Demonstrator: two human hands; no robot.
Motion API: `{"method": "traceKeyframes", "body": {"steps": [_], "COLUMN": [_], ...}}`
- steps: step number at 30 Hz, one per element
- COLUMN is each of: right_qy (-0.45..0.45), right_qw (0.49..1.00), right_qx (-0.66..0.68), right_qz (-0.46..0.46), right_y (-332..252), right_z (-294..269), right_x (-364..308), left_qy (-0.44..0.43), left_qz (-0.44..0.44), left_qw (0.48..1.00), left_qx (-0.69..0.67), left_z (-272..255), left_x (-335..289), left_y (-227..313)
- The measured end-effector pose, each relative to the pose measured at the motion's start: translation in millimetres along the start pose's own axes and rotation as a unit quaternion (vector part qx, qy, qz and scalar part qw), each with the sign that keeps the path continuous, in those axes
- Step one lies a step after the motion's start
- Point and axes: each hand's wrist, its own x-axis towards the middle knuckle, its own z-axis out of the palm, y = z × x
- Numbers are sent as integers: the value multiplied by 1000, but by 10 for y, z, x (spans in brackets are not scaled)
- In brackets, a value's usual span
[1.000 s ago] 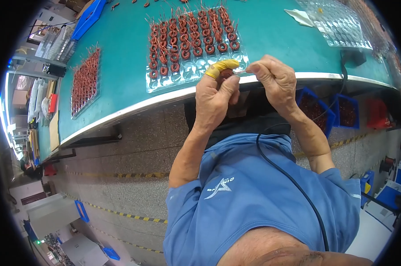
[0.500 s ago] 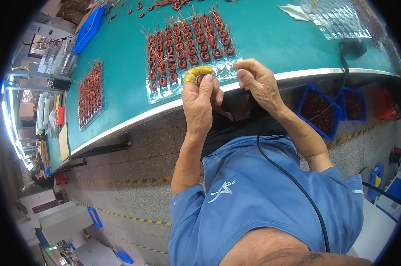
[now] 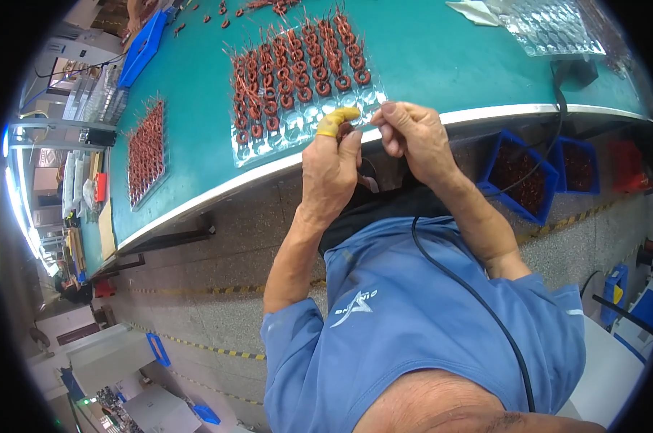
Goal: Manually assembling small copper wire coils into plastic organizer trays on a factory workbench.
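Observation:
My left hand, with a yellow finger cot over the index finger, pinches a small red-brown wire-wound ring coil between that finger and the thumb. Close beside it on the right, my right hand has its thumb and index finger pressed together on a thin wire lead that reaches from the coil. Both hands are over the near table edge, in front of a clear plastic tray. Rows of upright red coils with loose wire ends fill most of its pockets; several near ones are vacant.
A second filled tray lies on the green table at left. Stacked clear trays and a dark block with a cable are at far right. Blue bins of red parts stand below the edge, right. A black cable crosses my shirt.
My right hand has closed its thumb and index finger on the wire lead; before, they were apart. The left hand has shifted slightly right, still holding the coil.

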Motion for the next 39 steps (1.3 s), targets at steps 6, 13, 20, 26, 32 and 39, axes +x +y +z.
{"method": "traceKeyframes", "body": {"steps": [6,13,20,26,32,39], "right_qy": [-3,-12,42,-61,-146,-133], "right_qw": [995,999,995,997,969,980], "right_qx": [-81,22,-82,-12,119,-80], "right_qz": [-65,41,-29,37,156,123], "right_y": [-1,51,74,-118,-133,-101], "right_z": [-79,-149,-207,-35,-122,-52], "right_x": [-17,24,-161,-172,-88,-99], "left_qy": [-162,-146,-106,-119,-243,-233], "left_qz": [-231,-155,-117,-1,56,411], "left_qw": [906,930,927,990,961,765], "left_qx": [-316,-300,-341,-81,124,437], "left_z": [-157,-23,-29,-72,-364,-427], "left_x": [53,-14,7,72,124,94], "left_y": [-29,-114,-64,74,283,190]}}
